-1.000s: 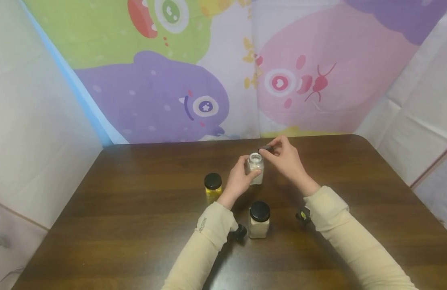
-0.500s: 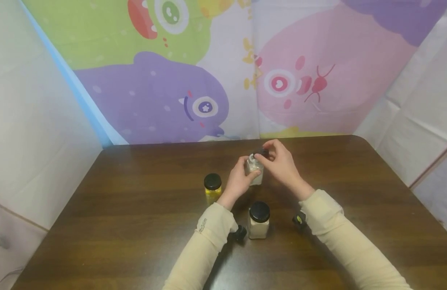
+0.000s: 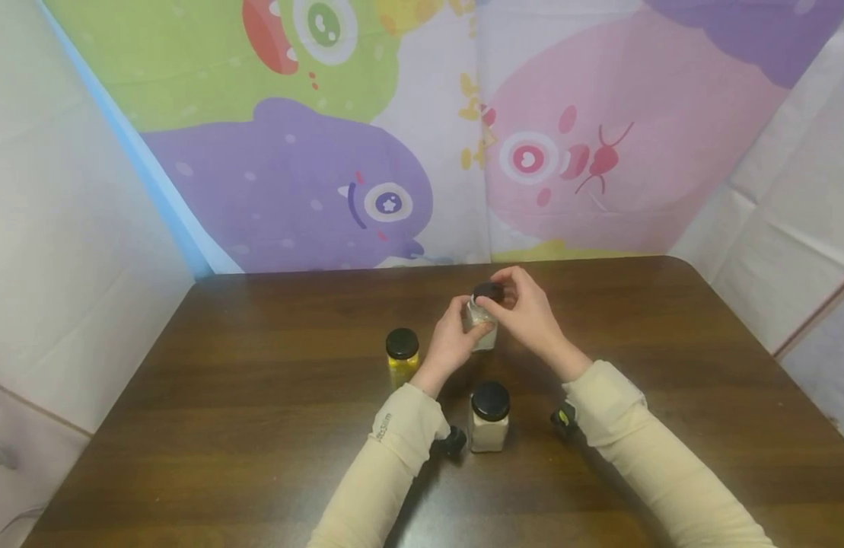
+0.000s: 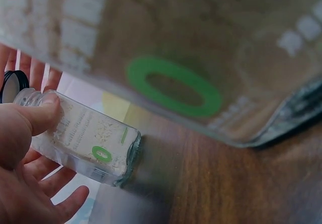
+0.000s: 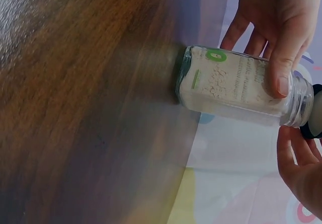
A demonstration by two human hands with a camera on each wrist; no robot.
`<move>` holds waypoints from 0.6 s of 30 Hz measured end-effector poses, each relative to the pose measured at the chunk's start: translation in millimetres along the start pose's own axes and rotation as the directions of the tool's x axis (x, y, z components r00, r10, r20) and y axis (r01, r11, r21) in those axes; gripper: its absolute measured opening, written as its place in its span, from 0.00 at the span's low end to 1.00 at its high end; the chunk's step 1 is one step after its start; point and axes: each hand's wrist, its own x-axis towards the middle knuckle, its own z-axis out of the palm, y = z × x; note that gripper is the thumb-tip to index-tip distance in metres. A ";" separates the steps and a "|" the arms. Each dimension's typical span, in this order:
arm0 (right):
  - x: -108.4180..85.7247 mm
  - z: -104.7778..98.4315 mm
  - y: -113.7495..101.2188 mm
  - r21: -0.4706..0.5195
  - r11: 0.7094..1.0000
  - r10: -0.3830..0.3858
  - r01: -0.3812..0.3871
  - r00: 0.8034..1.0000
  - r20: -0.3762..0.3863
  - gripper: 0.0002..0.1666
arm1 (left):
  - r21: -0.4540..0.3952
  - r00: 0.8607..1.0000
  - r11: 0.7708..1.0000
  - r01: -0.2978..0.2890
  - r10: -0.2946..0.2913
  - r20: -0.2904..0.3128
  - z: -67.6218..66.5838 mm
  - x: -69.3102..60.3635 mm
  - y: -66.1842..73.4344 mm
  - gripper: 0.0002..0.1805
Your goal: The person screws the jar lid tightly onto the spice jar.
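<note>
My left hand (image 3: 452, 335) grips a square glass jar (image 5: 229, 83) of whitish powder around its upper body, thumb across the front. Its base stands on or just above the table; I cannot tell which. My right hand (image 3: 534, 316) pinches a black screw lid (image 3: 488, 291) at the jar's mouth. In the left wrist view the lid (image 4: 14, 85) sits tilted against the threaded neck, its pale inside partly showing. The right wrist view also has the lid (image 5: 314, 113) at the neck, cut off by the frame edge.
Nearer me on the brown table (image 3: 278, 426) stands a black-lidded jar of beige contents (image 3: 488, 434), huge in the left wrist view. A black-lidded jar with yellow contents (image 3: 402, 367) is beside my left wrist. A cartoon-print cloth (image 3: 312, 183) hangs behind the table.
My right hand has brought the lid left and down from beside the jar onto its mouth, covering the opening in the head view. The left hand and the jar have stayed put.
</note>
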 end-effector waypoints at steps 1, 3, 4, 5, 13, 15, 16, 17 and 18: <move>-0.2 0.5 0.0 0.002 1.000 -0.003 0.003 1.000 0.001 0.26 | -0.003 1.000 1.000 0.004 -0.004 0.001 0.1 -0.3 0.1 0.29; -0.2 1.6 0.4 0.006 1.000 -0.011 0.011 1.000 0.001 0.25 | -0.003 1.000 1.000 0.007 -0.007 0.002 0.3 -0.8 0.1 0.30; -0.4 2.1 0.7 0.009 1.000 -0.016 0.016 1.000 0.001 0.25 | -0.004 1.000 1.000 0.010 -0.010 0.002 0.5 -0.9 0.0 0.30; -0.5 2.5 0.9 0.011 1.000 -0.019 0.019 1.000 0.000 0.24 | -0.003 1.000 1.000 0.010 -0.010 0.002 0.6 -0.9 -0.1 0.30; -2.3 4.0 3.8 -0.029 0.998 -0.057 0.056 0.998 -0.012 0.20 | -0.015 1.000 1.000 0.000 0.000 0.004 0.3 -0.2 -0.1 0.30; -2.5 4.4 5.0 -0.036 0.998 -0.059 0.059 0.998 -0.016 0.19 | -0.013 1.000 1.000 -0.002 0.002 0.003 0.0 -0.2 0.2 0.30; -2.6 4.6 5.2 -0.039 0.998 -0.059 0.058 0.998 -0.016 0.19 | -0.012 1.000 1.000 -0.003 0.003 0.002 -0.1 -0.1 0.2 0.30; -2.6 4.8 5.4 -0.040 0.998 -0.057 0.056 0.998 -0.016 0.19 | -0.009 1.000 1.000 -0.004 0.004 0.001 -0.1 0.1 0.0 0.30; -2.8 4.9 5.3 -0.044 0.997 -0.057 0.056 0.998 -0.016 0.19 | -0.005 1.000 1.000 -0.005 0.005 -0.001 -0.2 0.2 -0.1 0.30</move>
